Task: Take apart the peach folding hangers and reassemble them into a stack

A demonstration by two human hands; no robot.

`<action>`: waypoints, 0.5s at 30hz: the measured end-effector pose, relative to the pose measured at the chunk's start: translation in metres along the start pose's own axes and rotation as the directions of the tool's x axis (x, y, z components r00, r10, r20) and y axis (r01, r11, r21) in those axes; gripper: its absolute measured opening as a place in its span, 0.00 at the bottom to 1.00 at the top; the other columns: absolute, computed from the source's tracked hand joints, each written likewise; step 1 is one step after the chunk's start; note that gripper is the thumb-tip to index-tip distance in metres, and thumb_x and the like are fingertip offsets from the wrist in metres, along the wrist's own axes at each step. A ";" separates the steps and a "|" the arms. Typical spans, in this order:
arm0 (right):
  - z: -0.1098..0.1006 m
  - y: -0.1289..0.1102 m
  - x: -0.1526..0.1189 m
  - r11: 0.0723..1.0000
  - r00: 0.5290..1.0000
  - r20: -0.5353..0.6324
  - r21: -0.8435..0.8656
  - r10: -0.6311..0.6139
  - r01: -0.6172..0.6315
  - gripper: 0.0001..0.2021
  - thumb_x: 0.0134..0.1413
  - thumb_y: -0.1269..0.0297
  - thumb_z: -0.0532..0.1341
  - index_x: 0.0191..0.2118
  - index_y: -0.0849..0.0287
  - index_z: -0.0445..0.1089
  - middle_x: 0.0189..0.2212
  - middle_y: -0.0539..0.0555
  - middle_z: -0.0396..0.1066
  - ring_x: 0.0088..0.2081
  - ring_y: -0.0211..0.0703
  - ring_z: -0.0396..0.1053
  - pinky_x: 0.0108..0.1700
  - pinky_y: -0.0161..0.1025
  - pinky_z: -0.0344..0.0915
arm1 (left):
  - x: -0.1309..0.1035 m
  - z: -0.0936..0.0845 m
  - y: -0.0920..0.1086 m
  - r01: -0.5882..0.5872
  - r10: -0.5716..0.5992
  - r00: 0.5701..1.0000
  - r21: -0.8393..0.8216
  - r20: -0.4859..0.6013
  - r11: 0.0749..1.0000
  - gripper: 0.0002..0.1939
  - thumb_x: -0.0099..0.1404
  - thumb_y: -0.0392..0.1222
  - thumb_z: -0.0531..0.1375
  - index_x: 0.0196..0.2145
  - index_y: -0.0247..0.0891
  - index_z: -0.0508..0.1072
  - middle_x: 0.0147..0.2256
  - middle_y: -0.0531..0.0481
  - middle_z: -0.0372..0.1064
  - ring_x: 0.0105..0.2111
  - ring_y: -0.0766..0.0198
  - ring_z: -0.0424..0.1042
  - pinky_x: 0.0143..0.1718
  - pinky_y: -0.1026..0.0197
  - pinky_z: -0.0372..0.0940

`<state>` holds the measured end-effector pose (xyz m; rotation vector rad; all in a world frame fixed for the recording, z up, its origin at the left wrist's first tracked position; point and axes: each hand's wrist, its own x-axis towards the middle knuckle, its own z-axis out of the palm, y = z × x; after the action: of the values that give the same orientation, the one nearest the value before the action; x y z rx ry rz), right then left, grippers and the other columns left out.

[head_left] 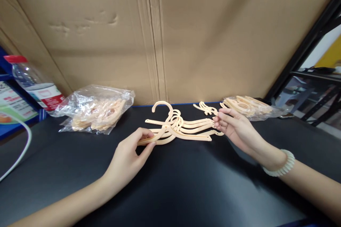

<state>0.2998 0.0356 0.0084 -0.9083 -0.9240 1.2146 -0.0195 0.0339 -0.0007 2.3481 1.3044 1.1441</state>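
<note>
My left hand [133,149] grips the left arm of a pale peach plastic clothes hanger [183,135] between thumb and fingers. The hanger is raised a little at the front of several like hangers [197,125], whose hooks overlap. A large hook [163,103] curves up toward the left. My right hand [237,129] is beside the right ends of the hangers, its fingers curled together. Its fingertips meet the edge of a small heap of thin peach plastic pieces [205,108]. Whatever lies between those fingers is too small to make out.
Clear plastic bags of peach hanger parts lie at the left [98,111] and right [246,106] of the black table [170,184]. A red-capped bottle [37,85] leans at far left, near a white cable [25,149]. A cardboard wall [213,42] stands behind.
</note>
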 end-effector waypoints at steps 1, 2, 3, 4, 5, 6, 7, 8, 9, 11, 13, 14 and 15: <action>-0.001 0.001 0.001 1.000 1.000 0.004 0.020 0.018 -0.018 0.14 0.46 0.62 0.72 0.39 0.54 0.70 0.29 0.50 0.73 0.31 0.39 0.70 0.35 0.37 0.69 | 0.000 0.000 0.000 -0.002 0.002 1.000 0.003 -0.001 1.000 0.05 0.65 0.44 0.57 0.37 0.41 0.68 0.36 0.51 0.74 0.37 0.59 0.77 0.39 0.58 0.73; -0.002 0.001 0.002 0.999 0.999 0.018 0.026 0.035 -0.035 0.16 0.47 0.63 0.72 0.41 0.53 0.70 0.31 0.50 0.73 0.32 0.40 0.70 0.37 0.38 0.70 | 0.000 0.000 0.001 -0.004 0.004 1.000 0.005 -0.003 1.000 0.05 0.65 0.44 0.57 0.37 0.41 0.68 0.36 0.51 0.74 0.36 0.59 0.77 0.39 0.58 0.73; -0.003 0.002 0.003 0.999 0.998 0.044 0.018 0.050 -0.051 0.16 0.47 0.64 0.71 0.43 0.53 0.70 0.33 0.51 0.72 0.33 0.41 0.70 0.38 0.39 0.70 | 0.000 0.000 0.001 -0.004 0.004 1.000 0.008 -0.004 1.000 0.06 0.65 0.44 0.57 0.37 0.41 0.68 0.36 0.51 0.74 0.36 0.59 0.77 0.39 0.58 0.73; -0.004 0.003 0.004 0.998 0.995 0.078 0.005 0.065 -0.066 0.15 0.48 0.64 0.70 0.43 0.54 0.70 0.34 0.51 0.71 0.33 0.41 0.70 0.40 0.40 0.70 | -0.001 0.000 0.001 -0.004 0.004 1.000 0.009 -0.004 1.000 0.06 0.65 0.44 0.57 0.37 0.41 0.68 0.36 0.51 0.74 0.36 0.59 0.77 0.39 0.58 0.73; -0.005 0.004 0.004 0.997 0.990 0.114 -0.007 0.079 -0.079 0.13 0.49 0.63 0.69 0.42 0.54 0.70 0.34 0.51 0.70 0.34 0.41 0.70 0.41 0.40 0.70 | -0.001 0.000 0.001 -0.004 0.004 1.000 0.010 -0.003 1.000 0.06 0.66 0.44 0.57 0.37 0.41 0.68 0.36 0.51 0.74 0.37 0.59 0.77 0.39 0.58 0.72; -0.005 0.005 0.005 0.996 0.985 0.146 -0.016 0.093 -0.092 0.12 0.50 0.63 0.68 0.41 0.55 0.70 0.33 0.51 0.70 0.34 0.41 0.69 0.41 0.40 0.70 | -0.001 0.000 0.001 -0.004 0.004 1.000 0.009 -0.002 1.000 0.05 0.66 0.44 0.57 0.37 0.41 0.68 0.36 0.51 0.74 0.36 0.59 0.77 0.39 0.58 0.72; -0.006 0.006 0.005 0.994 0.980 0.167 -0.017 0.108 -0.106 0.10 0.51 0.63 0.68 0.39 0.55 0.70 0.32 0.50 0.69 0.34 0.41 0.69 0.42 0.40 0.70 | 0.000 0.000 0.001 -0.003 0.003 1.000 0.007 -0.001 1.000 0.05 0.66 0.44 0.57 0.37 0.41 0.67 0.36 0.51 0.74 0.36 0.59 0.77 0.39 0.58 0.72; -0.005 0.006 0.004 0.993 0.977 0.177 -0.011 0.120 -0.120 0.09 0.51 0.63 0.68 0.38 0.55 0.70 0.31 0.50 0.69 0.35 0.40 0.69 0.43 0.39 0.70 | 0.000 0.000 0.001 -0.002 0.002 1.000 0.006 -0.001 1.000 0.05 0.66 0.44 0.57 0.37 0.41 0.67 0.36 0.52 0.74 0.36 0.59 0.77 0.39 0.59 0.72; -0.004 0.006 0.003 0.991 0.976 0.177 -0.002 0.129 -0.131 0.09 0.51 0.64 0.69 0.37 0.55 0.69 0.31 0.50 0.70 0.36 0.40 0.70 0.44 0.38 0.69 | 0.000 0.001 0.001 0.001 -0.001 1.000 0.004 0.000 1.000 0.05 0.66 0.44 0.57 0.37 0.41 0.67 0.36 0.52 0.74 0.37 0.60 0.77 0.39 0.59 0.72; -0.002 0.005 0.001 0.989 0.975 0.169 0.004 0.144 -0.147 0.11 0.51 0.63 0.70 0.36 0.56 0.68 0.35 0.51 0.72 0.39 0.40 0.71 0.45 0.38 0.69 | 0.000 0.001 0.001 0.006 -0.006 1.000 -0.003 0.002 1.000 0.05 0.66 0.44 0.57 0.37 0.41 0.67 0.36 0.52 0.73 0.37 0.60 0.76 0.40 0.59 0.72; 0.001 0.004 -0.003 0.988 0.974 0.165 -0.030 0.155 -0.152 0.12 0.50 0.62 0.70 0.37 0.56 0.67 0.40 0.55 0.74 0.43 0.43 0.72 0.45 0.39 0.70 | 0.000 0.001 0.001 0.010 -0.010 1.000 -0.011 0.006 1.000 0.05 0.66 0.44 0.57 0.37 0.41 0.67 0.36 0.51 0.73 0.37 0.60 0.76 0.40 0.58 0.72; 0.003 0.003 -0.004 0.988 0.975 0.163 -0.057 0.151 -0.144 0.13 0.50 0.62 0.70 0.37 0.56 0.67 0.42 0.56 0.74 0.44 0.45 0.72 0.45 0.40 0.70 | 0.000 0.000 0.001 0.010 -0.010 1.000 -0.012 0.005 1.000 0.06 0.66 0.45 0.57 0.37 0.41 0.67 0.36 0.51 0.73 0.37 0.60 0.76 0.40 0.58 0.72; 0.005 0.002 -0.006 0.989 0.977 0.161 -0.081 0.139 -0.128 0.14 0.50 0.61 0.71 0.37 0.56 0.66 0.43 0.57 0.74 0.45 0.46 0.72 0.46 0.41 0.70 | 0.000 0.000 0.002 0.010 -0.010 1.000 -0.013 0.005 1.000 0.06 0.66 0.45 0.57 0.37 0.41 0.67 0.36 0.51 0.73 0.37 0.60 0.76 0.40 0.58 0.72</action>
<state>0.2940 0.0304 0.0074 -0.9478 -1.0576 1.3964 -0.0181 0.0332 0.0001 2.3316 1.3015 1.1400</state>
